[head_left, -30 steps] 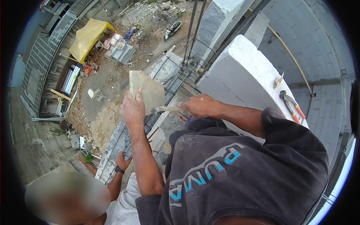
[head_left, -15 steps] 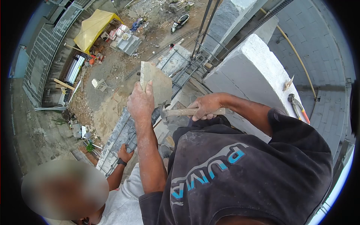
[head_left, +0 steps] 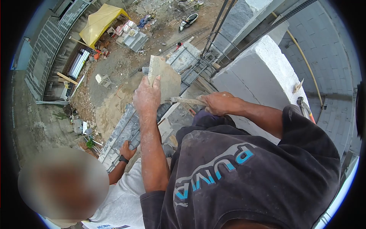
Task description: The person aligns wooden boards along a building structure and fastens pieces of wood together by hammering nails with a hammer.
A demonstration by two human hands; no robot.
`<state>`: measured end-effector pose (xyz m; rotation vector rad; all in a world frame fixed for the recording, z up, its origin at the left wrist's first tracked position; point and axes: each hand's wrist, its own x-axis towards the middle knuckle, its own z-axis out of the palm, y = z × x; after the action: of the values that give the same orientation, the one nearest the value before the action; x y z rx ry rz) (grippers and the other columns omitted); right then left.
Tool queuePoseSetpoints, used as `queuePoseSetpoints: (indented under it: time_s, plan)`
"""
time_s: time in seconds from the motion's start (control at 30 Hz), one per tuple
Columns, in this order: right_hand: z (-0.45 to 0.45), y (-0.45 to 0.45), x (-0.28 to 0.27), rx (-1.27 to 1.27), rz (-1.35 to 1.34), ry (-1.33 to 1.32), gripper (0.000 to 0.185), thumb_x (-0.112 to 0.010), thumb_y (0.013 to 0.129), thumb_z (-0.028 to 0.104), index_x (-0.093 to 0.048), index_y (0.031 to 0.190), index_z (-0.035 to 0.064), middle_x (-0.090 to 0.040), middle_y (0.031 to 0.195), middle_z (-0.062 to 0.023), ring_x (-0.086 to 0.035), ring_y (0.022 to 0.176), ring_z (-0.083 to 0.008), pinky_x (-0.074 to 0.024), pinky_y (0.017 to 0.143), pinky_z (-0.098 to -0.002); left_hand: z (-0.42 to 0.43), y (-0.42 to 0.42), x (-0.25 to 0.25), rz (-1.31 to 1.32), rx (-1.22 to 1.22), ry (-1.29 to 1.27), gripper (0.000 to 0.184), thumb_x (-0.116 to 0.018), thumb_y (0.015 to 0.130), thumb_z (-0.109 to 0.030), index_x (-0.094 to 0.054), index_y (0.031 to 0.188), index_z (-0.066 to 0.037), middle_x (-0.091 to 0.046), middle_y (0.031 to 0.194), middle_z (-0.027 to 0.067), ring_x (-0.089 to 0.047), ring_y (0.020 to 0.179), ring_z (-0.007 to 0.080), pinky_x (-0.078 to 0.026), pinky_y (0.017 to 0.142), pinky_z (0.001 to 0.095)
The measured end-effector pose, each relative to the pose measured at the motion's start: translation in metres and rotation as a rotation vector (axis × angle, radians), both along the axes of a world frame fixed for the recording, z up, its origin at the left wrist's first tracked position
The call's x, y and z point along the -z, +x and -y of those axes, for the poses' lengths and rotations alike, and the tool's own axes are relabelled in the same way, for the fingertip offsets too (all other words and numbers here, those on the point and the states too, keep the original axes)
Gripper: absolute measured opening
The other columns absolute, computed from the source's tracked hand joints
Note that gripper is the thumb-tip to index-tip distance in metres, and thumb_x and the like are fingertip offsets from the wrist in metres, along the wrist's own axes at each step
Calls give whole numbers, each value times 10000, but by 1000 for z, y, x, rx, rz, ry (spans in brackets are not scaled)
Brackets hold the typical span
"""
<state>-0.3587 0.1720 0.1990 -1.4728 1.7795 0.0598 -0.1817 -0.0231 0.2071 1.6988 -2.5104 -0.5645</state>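
Rubble-strewn ground [head_left: 114, 66] spreads towards ten o'clock, with a pale block wall [head_left: 244, 82] at two. The left hand [head_left: 148, 95] grips a flat slab [head_left: 167, 78] at eleven; the right hand [head_left: 221, 103] is wrapped round a hammer [head_left: 187, 101] near centre. PUMA marks the dark shirt [head_left: 267, 179] at five; a co-worker's pale shirt [head_left: 118, 204] at seven bears cut-off lettering beginning INDO.

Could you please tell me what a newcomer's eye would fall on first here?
Probably the board near the middle of the view, held up in the left hand, with a hammer in the right hand just beside it. The dark shirt with its big blue letters fills much of the lower right. Further off, a bright yellow canopy stands out at the upper left.
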Motion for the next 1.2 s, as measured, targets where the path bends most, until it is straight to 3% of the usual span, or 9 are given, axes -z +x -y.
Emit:
queuePoseSetpoints:
  time_s: [0.17,0.47,0.53,0.6,0.77,0.87,0.97,1.07,1.2]
  plan:
    - [-11,-3,56,25,-67,-77,226,-507,905,134,-631,1052,16,-704,904,-229,-694,898,-419,-531,757,-518,-4,-5,-8,-19,25,22,496,-565,951,-516,-640,1177,-82,-718,1036,216,-681,974,433,-521,842,542]
    - [6,-1,-24,-18,-102,85,233,-520,901,139,-604,1092,34,-700,954,-227,-682,960,-420,-526,793,-523,-19,-11,-18,16,4,-45,478,-548,968,-504,-642,1166,-79,-727,990,210,-692,920,437,-526,824,540]
    - [-12,-2,51,80,-86,-18,229,-516,905,150,-613,1080,38,-701,941,-226,-687,936,-423,-527,783,-531,-14,-7,-9,-24,10,-25,484,-545,970,-504,-642,1177,-77,-727,987,215,-693,916,441,-526,826,541]
    - [-17,-3,76,117,-74,-84,228,-504,917,159,-618,1078,45,-702,939,-226,-688,925,-427,-527,781,-537,-23,-20,-16,43,42,-21,495,-545,969,-506,-636,1197,-76,-721,1003,230,-689,936,443,-526,831,542]
    - [-14,-2,35,42,-81,-17,144,-498,944,144,-548,1031,40,-678,905,-218,-675,898,-420,-512,764,-537,-13,-10,-15,15,13,8,509,-537,973,-505,-617,1219,-68,-706,1035,262,-678,993,445,-526,852,544]
    - [-9,11,-3,154,-70,149,252,-458,966,178,-621,1083,26,-707,987,-228,-691,955,-417,-525,795,-532,-14,-13,-12,44,-39,-22,497,-531,977,-503,-611,1191,-62,-704,1042,262,-674,1008,445,-525,864,542]
    - [-22,21,3,202,-114,11,253,-490,952,177,-629,1062,-2,-709,973,-239,-699,921,-414,-528,767,-540,-16,-21,-18,74,-53,29,494,-526,980,-502,-606,1185,-60,-706,1045,254,-675,1006,446,-523,870,540]
    - [-21,14,-4,123,5,77,280,-549,922,200,-630,1058,-31,-707,954,-241,-695,874,-415,-524,735,-524,-18,-23,-20,76,-36,62,493,-524,981,-500,-602,1192,-61,-708,1050,244,-676,1004,442,-523,869,540]
    - [7,-14,-14,107,367,471,321,-612,872,245,-640,1071,-6,-700,924,-221,-677,804,-396,-506,694,-505,-21,-24,-23,49,-9,60,480,-525,983,-489,-609,1177,-58,-713,1043,232,-678,999,437,-524,858,540]
